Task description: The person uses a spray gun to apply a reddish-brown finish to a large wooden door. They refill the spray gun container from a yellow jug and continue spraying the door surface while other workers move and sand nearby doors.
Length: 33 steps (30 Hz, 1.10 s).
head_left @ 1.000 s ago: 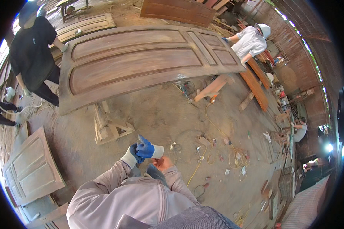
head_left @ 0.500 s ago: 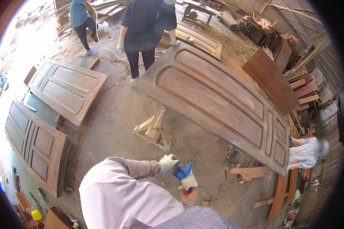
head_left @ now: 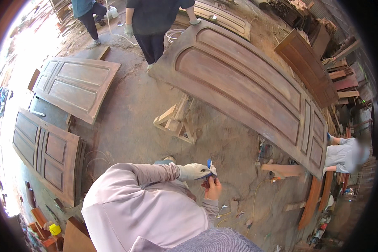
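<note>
My left hand (head_left: 193,171) wears an off-white work glove and is closed on a loose blue-and-white work glove (head_left: 211,166) in front of my body. My right hand (head_left: 213,189) is bare, its fingers pinched at the lower edge of that loose glove. A small dark red patch shows by my right fingers; I cannot make out what it is. Beyond my hands, a large panelled wooden door (head_left: 239,90) is tilted, with a person in dark clothes (head_left: 151,21) touching its far end and a person in light grey (head_left: 342,155) at its right end.
A wooden trestle (head_left: 177,119) stands on the floor ahead. Panelled doors (head_left: 77,86) and a stack of doors (head_left: 46,155) lie at left. Planks (head_left: 310,201) and cords are on the right. Another door (head_left: 308,67) leans at far right. A person in blue (head_left: 88,17) is at far left.
The blue-and-white glove has come off my right hand, leaving it bare. Both hands have come together at the glove. The view has shifted, so the doors appear higher.
</note>
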Tool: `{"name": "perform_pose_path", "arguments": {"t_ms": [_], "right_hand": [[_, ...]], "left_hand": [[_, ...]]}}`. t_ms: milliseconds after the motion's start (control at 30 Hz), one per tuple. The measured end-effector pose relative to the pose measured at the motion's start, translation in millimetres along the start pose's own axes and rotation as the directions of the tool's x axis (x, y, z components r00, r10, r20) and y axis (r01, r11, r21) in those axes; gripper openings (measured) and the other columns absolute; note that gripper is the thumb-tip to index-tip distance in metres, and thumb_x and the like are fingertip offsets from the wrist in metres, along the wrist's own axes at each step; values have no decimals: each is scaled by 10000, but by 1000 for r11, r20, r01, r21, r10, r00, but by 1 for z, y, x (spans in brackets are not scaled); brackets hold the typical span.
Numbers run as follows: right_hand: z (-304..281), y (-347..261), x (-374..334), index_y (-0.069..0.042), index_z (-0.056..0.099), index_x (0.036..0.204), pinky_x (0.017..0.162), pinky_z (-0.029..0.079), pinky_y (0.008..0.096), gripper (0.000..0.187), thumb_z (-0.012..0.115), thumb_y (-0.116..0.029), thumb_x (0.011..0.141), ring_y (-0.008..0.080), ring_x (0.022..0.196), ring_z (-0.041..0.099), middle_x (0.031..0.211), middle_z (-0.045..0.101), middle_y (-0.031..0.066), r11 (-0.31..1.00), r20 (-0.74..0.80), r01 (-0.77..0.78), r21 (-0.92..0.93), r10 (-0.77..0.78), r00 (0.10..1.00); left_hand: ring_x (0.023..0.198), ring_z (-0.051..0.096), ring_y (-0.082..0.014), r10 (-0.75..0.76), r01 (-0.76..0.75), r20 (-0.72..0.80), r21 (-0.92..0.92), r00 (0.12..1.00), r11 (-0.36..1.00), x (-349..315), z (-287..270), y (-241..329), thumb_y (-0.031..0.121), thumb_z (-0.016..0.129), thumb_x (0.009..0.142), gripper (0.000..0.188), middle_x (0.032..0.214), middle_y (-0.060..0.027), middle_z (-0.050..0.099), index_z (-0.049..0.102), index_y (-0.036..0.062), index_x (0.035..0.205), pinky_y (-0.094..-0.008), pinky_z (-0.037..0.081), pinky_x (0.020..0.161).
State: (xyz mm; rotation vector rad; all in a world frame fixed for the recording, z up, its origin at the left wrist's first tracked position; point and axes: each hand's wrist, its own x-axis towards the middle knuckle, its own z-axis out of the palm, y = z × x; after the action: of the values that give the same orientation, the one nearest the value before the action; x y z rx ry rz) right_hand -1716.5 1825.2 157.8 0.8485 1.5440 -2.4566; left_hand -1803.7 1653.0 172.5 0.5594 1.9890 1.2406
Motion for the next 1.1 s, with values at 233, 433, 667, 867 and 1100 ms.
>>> {"name": "perform_pose_path", "arguments": {"t_ms": [233, 433, 667, 867, 1100], "right_hand": [[0, 6, -4, -28, 532, 1190, 494, 513, 277, 286, 657, -67, 936, 121, 591, 588, 841, 656, 63, 992, -138, 70, -108, -85, 987], [-9, 18, 2, -70, 412, 1111, 448, 456, 263, 313, 661, -76, 922, 129, 513, 550, 774, 600, 73, 963, -162, 102, -251, -145, 976], [-5, 24, -6, -67, 499, 998, 492, 438, 372, 231, 696, -156, 917, 185, 505, 544, 715, 563, 76, 377, 18, 362, -852, -670, 742], [-3, 12, -16, -107, 679, 1188, 655, 525, 449, 318, 592, -313, 962, 357, 790, 698, 905, 718, 174, 172, 154, 254, -952, -446, 882], [-37, 47, 18, -112, 546, 749, 462, 356, 327, 277, 502, -227, 997, 158, 413, 385, 563, 490, 28, 872, 441, -459, 169, 349, 827]], "left_hand": [[1069, 636, -362, -31, 71, -211, 186, 977, 980, -17, -4, 20, 380, 544, 981, 354, 1112, -170, 656, 610, 101, 1190, -464, 506, 898], [958, 658, -342, 129, -67, -290, 216, 948, 974, -10, 1, 14, 334, 645, 914, 297, 987, -131, 663, 646, 125, 1125, -438, 530, 813], [961, 665, -337, 113, -58, -244, 222, 963, 973, -4, 1, 15, 327, 632, 932, 249, 1005, -127, 679, 693, 155, 1099, -438, 534, 810], [978, 680, -319, 157, -136, -268, 98, 951, 986, -5, 3, 14, 225, 657, 917, 200, 1011, -104, 708, 698, 156, 1099, -422, 537, 815], [946, 686, -308, 345, -345, -202, 33, 917, 938, 7, 12, 4, 147, 667, 904, 192, 1020, -123, 723, 705, 89, 1083, -385, 534, 849]]}}
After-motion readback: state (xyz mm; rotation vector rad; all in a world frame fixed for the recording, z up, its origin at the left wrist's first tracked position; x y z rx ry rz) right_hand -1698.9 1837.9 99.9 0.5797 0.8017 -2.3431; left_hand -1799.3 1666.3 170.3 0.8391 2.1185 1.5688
